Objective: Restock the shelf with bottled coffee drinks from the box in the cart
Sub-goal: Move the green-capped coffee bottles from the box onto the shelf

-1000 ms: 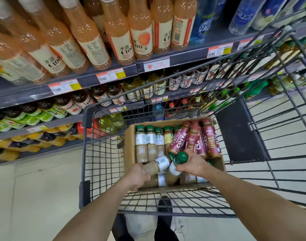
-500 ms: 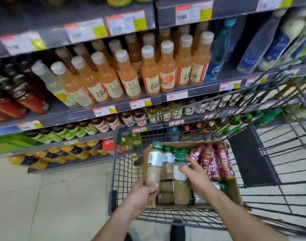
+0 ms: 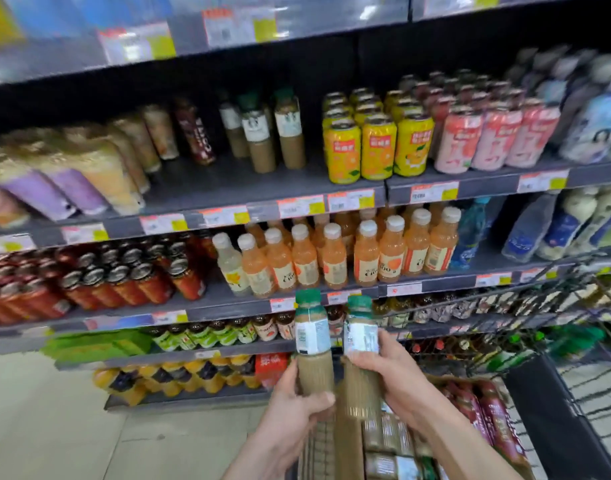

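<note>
Beige, green-capped coffee fills both grips: left hand [image 3: 290,415] curls round the left bottle [image 3: 312,341], right hand [image 3: 392,386] round the right bottle [image 3: 361,341], both upright above the box [image 3: 346,445] in the cart [image 3: 553,431]. Neither has reached the shelf [image 3: 228,185]; most restocking looks undone, the box well filled.
</note>
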Available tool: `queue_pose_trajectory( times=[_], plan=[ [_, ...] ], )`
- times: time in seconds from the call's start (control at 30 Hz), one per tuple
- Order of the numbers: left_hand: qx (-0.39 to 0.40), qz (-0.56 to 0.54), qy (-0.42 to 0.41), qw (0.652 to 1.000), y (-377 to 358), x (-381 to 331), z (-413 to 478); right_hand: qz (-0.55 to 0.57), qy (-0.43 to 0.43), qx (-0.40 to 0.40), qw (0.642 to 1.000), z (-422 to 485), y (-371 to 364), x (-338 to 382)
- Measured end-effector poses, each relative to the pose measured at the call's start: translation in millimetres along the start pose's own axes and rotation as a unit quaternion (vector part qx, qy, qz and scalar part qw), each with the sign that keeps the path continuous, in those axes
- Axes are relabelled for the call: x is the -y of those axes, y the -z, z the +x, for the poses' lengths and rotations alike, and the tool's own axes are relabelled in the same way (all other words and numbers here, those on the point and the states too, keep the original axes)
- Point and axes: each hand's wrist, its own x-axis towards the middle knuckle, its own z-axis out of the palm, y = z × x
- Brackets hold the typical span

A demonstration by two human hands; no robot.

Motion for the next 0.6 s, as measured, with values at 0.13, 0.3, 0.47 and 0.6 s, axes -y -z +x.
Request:
queue_pose_trajectory(
  times=[0.13,0.3,0.47,0.6],
  plan=[
    [-0.011,0.027,-0.05,0.998,26.1,-36.0,-13.0,-0.028,0.06,0.012,0.998,-2.5,-46.9,21.0],
    [-0.026,0.054,-0.097,0.993,71.4,-87.0,-25.7,-0.043,0.112,-0.027,0.992,5.8,-115.9,41.9],
    [-0.038,0.061,-0.133,0.988,129.0,-130.5,-35.5,-0.062,0.147,-0.027,0.987,19.6,-180.6,54.8],
    [-0.034,0.06,-0.149,0.986,162.8,-152.0,-40.0,-0.069,0.16,-0.056,0.983,29.9,-214.9,59.6]
  ],
)
